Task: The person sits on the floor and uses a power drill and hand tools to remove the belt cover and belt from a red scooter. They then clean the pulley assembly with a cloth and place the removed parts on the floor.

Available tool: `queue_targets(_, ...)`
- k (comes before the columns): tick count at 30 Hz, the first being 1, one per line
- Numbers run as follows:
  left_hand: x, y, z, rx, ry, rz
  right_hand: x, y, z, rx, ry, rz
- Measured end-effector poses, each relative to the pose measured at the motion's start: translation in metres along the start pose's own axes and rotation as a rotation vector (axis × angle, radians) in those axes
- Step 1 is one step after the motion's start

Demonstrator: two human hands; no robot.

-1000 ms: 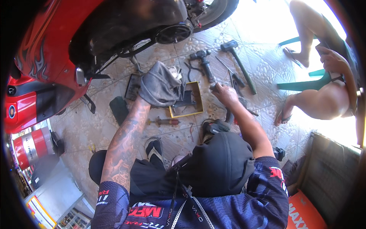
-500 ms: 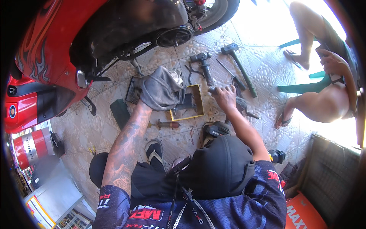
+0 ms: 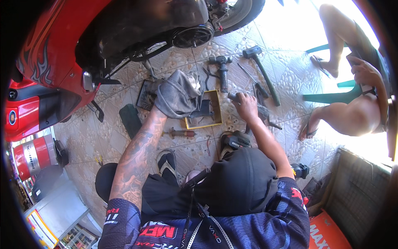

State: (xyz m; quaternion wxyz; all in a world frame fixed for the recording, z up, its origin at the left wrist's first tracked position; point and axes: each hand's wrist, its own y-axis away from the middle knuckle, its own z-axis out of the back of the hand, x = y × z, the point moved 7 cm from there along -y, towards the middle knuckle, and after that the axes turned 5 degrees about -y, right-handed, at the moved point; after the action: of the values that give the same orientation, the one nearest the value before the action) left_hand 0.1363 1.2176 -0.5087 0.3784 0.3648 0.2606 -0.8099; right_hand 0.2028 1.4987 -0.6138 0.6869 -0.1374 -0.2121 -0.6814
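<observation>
A grey cloth [image 3: 177, 97] covers my left hand, which is bunched inside it; the fingers are hidden. A paler part of cloth shows at its upper right. Just below and to the right is a shallow yellow-rimmed box [image 3: 218, 108] with dark pieces in it. My right hand [image 3: 247, 107] has its fingers closed round a short, dark grey cylindrical piece [image 3: 234, 97] whose exact kind I cannot make out. Close beyond that piece lies a hammer [image 3: 224, 76] with a grey handle. A dark power tool [image 3: 264, 114] is partly behind my right hand.
A red motorbike [image 3: 62, 54] stands at the upper left. A mallet [image 3: 265, 76], a screwdriver [image 3: 261, 89] and pliers [image 3: 209, 76] lie beyond my right hand. Nearer me are a syringe-like tool [image 3: 180, 133] and a battery [image 3: 236, 141]. Another person's leg [image 3: 336, 118] is at the right.
The hammer's handle has swung slightly left, so its end lies farther from my right hand. The cylindrical piece shows more clearly in my fingers. My left hand stays in the cloth.
</observation>
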Motion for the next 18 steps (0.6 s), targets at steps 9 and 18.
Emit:
queue_targets(9,0.032,0.0,-0.021,0.124,0.808,0.397,0.056,-0.027,0.02,-0.025,-0.147,0.015)
queue_targets(18,-0.018,-0.006,0.011,0.129,-0.316,0.148,0.178,-0.064,0.025,0.374,-0.572,0.211)
